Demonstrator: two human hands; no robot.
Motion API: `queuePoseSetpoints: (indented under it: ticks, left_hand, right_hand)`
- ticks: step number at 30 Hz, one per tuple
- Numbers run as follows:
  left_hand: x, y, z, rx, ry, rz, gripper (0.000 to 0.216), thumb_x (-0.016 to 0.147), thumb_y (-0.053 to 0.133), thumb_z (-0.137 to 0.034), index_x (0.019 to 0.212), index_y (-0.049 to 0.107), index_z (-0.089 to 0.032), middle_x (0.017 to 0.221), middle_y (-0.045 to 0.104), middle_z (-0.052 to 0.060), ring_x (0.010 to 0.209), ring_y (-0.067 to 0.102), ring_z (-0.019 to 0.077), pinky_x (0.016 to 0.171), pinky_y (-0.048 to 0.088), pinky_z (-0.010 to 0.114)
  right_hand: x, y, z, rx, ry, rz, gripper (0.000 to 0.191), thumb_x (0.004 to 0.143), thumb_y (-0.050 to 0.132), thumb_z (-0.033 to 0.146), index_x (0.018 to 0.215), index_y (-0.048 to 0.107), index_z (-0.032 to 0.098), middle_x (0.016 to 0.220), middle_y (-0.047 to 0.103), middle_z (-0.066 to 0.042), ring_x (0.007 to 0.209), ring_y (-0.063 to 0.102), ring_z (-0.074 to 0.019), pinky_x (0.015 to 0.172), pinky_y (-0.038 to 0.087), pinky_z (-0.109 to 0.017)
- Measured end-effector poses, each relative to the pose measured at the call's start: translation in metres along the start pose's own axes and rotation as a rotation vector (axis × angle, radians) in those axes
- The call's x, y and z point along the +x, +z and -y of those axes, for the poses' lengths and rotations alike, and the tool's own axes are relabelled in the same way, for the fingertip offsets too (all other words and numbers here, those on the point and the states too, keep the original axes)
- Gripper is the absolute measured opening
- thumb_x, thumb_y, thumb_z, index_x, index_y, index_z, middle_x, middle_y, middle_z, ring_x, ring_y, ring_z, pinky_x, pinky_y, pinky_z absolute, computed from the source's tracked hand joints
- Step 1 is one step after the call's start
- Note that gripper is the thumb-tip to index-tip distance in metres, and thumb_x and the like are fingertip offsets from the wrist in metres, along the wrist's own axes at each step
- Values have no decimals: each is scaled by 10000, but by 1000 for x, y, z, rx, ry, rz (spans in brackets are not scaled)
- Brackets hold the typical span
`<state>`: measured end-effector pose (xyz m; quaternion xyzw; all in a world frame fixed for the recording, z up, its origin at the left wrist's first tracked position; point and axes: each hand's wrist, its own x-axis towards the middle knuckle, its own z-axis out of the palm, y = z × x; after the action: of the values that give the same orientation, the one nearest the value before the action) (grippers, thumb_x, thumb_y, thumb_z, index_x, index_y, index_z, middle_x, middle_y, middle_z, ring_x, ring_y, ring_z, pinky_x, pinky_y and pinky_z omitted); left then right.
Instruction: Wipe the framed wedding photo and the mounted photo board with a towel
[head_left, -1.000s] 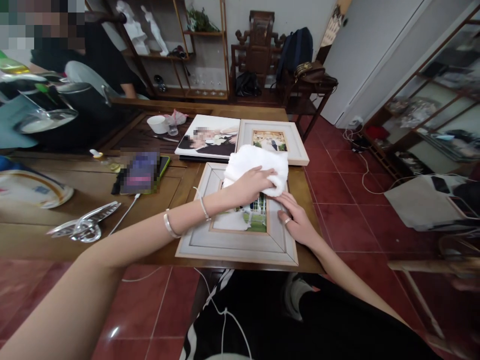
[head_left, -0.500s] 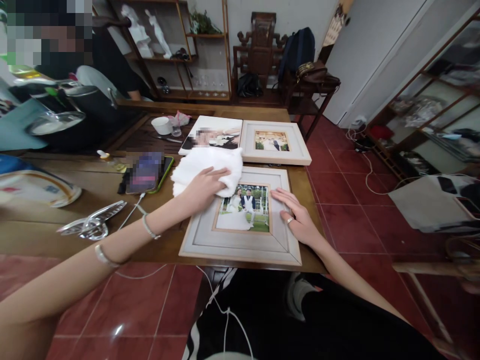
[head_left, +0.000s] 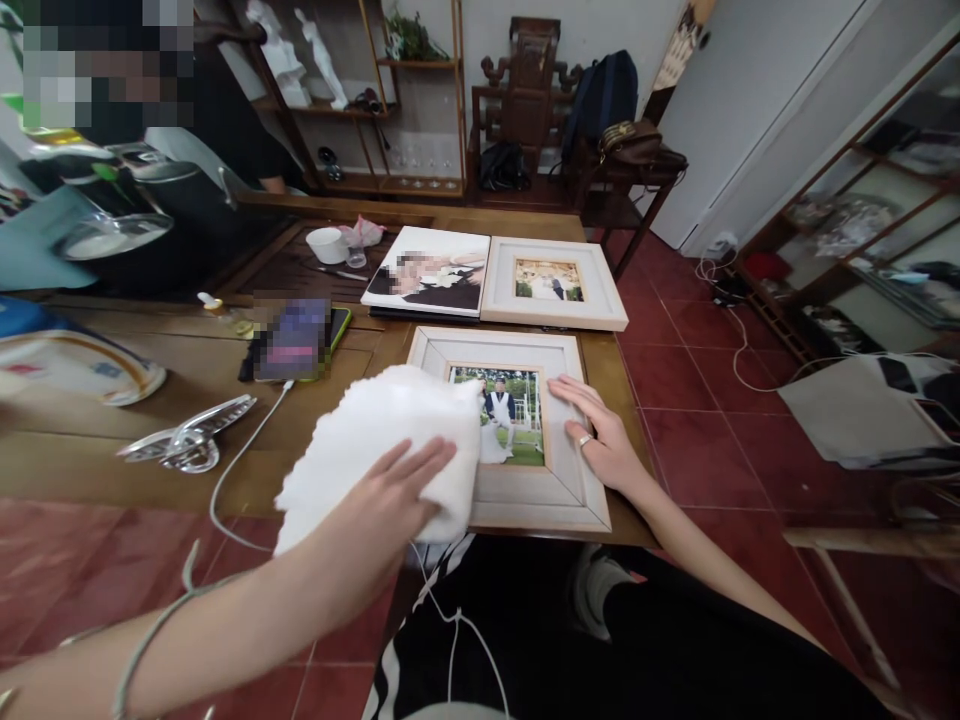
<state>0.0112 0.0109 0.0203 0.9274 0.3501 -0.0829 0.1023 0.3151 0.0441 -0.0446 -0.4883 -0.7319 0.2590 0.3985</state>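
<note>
My left hand (head_left: 397, 495) is pressed on a fluffy white cloth (head_left: 375, 410) and holds it against the left side of a picture frame (head_left: 510, 345). Its fingers lie along the cloth, and the thumb is hidden. The cloth covers the frame's lower left part and hangs past the table's front edge. Inside the pale wooden frame is a photo (head_left: 517, 430) of a couple outdoors, partly covered. My right hand (head_left: 600, 430), with a ring, rests on the frame's right border, fingers stretched out and touching the wood.
Behind lie a second framed photo (head_left: 592, 290) and a white-edged photo panel (head_left: 435, 240). To the left are a phone (head_left: 292, 340), a silver winged ornament (head_left: 191, 435), a small bottle (head_left: 212, 303) and a white cup (head_left: 327, 245). A person (head_left: 232, 120) sits across the table.
My left hand has pulled the white cloth down and toward me, from the frame's upper left corner to its lower left. My right hand has stayed on the right border.
</note>
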Motion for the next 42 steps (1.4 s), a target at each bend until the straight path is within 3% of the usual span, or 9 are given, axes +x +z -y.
queuePoseSetpoints:
  ticks: [4, 7, 16, 20, 25, 30, 35, 38, 42]
  left_hand:
    - [-16, 5, -19, -34, 24, -26, 374, 575, 730, -99, 925, 748, -231, 1567, 227, 112, 1422, 276, 318, 1145, 288, 489]
    - [-3, 5, -14, -18, -10, -92, 395, 623, 681, -49, 971, 738, -227, 1569, 220, 104, 1431, 257, 290, 1159, 270, 469]
    - [85, -7, 70, 143, -110, -374, 254, 840, 559, -106, 1056, 691, -97, 1572, 185, 184, 1454, 164, 310, 1163, 229, 505]
    - [98, -16, 81, 198, -51, -354, 271, 849, 561, -109, 1092, 682, -101, 1556, 248, 187, 1443, 210, 317, 1157, 244, 508]
    - [76, -6, 56, 220, -21, -251, 339, 771, 521, 16, 1033, 707, -92, 1520, 326, 197, 1421, 269, 328, 1156, 263, 496]
    - [24, 10, 20, 121, 24, -140, 319, 739, 638, -53, 1027, 725, -155, 1534, 306, 155, 1416, 285, 315, 1167, 267, 450]
    - [-17, 3, -9, -16, 180, 3, 379, 628, 778, -155, 1003, 742, -201, 1545, 278, 112, 1434, 247, 293, 1186, 242, 375]
    - [-17, 3, -10, -89, 160, -26, 311, 715, 700, -99, 994, 745, -230, 1561, 243, 76, 1432, 257, 272, 1174, 274, 379]
    - [12, 7, 7, -156, 87, -143, 332, 742, 630, -25, 999, 737, -206, 1573, 219, 95, 1437, 239, 262, 1165, 285, 404]
  right_hand:
    - [0, 0, 0, -1, 2, 6, 521, 837, 461, 91, 1307, 568, 289, 1384, 557, -43, 1376, 401, -242, 1156, 299, -523]
    - [0, -1, -2, 3, -14, 24, 536, 841, 451, 89, 1326, 549, 295, 1394, 547, -37, 1387, 386, -236, 1159, 298, -513]
    - [-2, -2, -4, 3, -46, 52, 547, 861, 428, 87, 1360, 507, 298, 1417, 524, -34, 1412, 343, -223, 1170, 276, -520]
    - [-2, -1, -4, -8, -42, 48, 550, 865, 425, 93, 1369, 497, 302, 1419, 522, -34, 1408, 350, -231, 1167, 278, -532]
    - [-2, -1, -3, -21, -30, 37, 559, 854, 437, 88, 1364, 504, 305, 1417, 525, -31, 1396, 371, -237, 1165, 285, -536]
    - [-1, -1, -3, -29, -25, 18, 548, 844, 452, 88, 1345, 527, 298, 1404, 537, -37, 1387, 386, -242, 1160, 294, -534]
    - [-1, -1, -1, -26, -6, 19, 533, 844, 456, 91, 1332, 541, 287, 1404, 538, -40, 1386, 388, -239, 1162, 295, -515]
    - [-1, -1, -2, -22, -16, 30, 536, 852, 447, 91, 1342, 526, 295, 1409, 532, -35, 1394, 375, -231, 1166, 285, -521]
    - [-1, -2, -4, -29, -39, 43, 538, 859, 446, 94, 1354, 510, 295, 1418, 522, -39, 1399, 366, -230, 1166, 277, -528]
